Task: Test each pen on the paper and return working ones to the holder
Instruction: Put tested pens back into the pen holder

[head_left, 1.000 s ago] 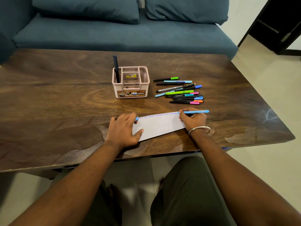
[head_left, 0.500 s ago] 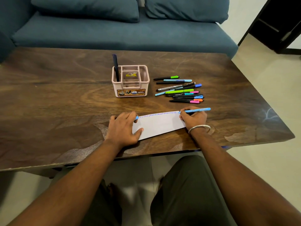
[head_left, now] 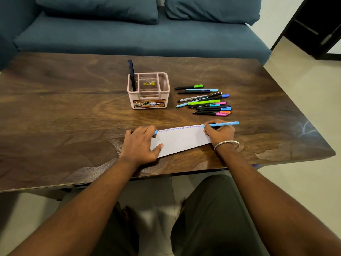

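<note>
I find the right hand (head_left: 219,133) gripping a light blue pen (head_left: 224,124) at the paper (head_left: 180,140), left hand (head_left: 141,145) pressing it flat; holder (head_left: 148,90) has one pen, loose pens (head_left: 204,100) remain untested.

A blue pen (head_left: 224,124) is tipped onto white paper (head_left: 180,139); a pink holder (head_left: 148,91) contains one dark pen (head_left: 131,74); loose pens (head_left: 204,100) are piled beside it.

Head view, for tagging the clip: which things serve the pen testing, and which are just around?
Part of the job:
- white paper strip, pressed by the left hand
- light blue pen in the right hand
- pink plastic holder
- pile of loose coloured pens

Just around:
- dark wooden table
- blue sofa
</note>
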